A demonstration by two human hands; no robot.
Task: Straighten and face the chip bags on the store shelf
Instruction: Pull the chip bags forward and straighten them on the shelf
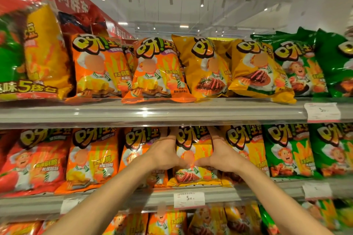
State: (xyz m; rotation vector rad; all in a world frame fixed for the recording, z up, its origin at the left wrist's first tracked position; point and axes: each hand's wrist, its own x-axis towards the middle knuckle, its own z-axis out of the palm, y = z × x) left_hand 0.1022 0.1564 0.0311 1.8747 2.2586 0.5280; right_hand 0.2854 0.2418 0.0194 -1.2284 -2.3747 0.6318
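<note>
We see the middle shelf (152,199) packed edge to edge with bags, so our hands only fit in the narrow seams beside the yellow bag (193,158). The upper shelf (152,114) sits right over the bag tops. Open air lies in front of both shelves.

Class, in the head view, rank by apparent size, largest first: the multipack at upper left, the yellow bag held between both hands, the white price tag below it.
1. Multipack, though nearness inflates it.
2. Yellow bag.
3. Price tag.

Two hands (164,150) (222,153), three shelves (152,112), three price tags (189,199).
</note>
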